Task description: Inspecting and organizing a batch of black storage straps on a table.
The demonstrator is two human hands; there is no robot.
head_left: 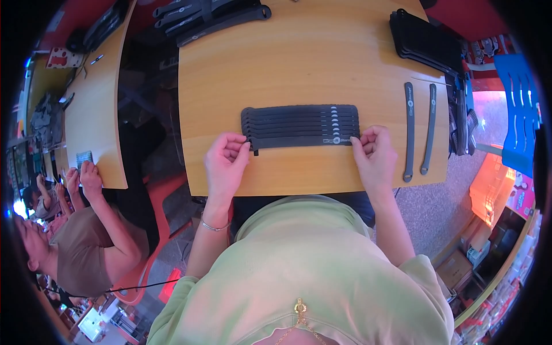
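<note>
Several dark grey hook-and-loop straps point(299, 123) lie overlapped in a neat fanned row on the table in front of me, pale printed marks lining up near their right side. At the nearest strap point(287, 142), my left hand point(227, 164) pinches the left end, where a small black tab hangs down. My right hand point(375, 158) has its thumb and fingers closed on the right end of that same strap. Two single grey straps, a longer one point(409, 138) and a shorter one point(429, 132), lie lengthwise to the right of my right hand.
Black strap bundles lie at the table's far left point(224, 23) and far right point(420, 40). The wooden table point(276, 69) ends just before my body. On the left, a co-worker point(92, 247) sits at another table point(98, 126). A blue slotted panel point(514, 109) stands at right.
</note>
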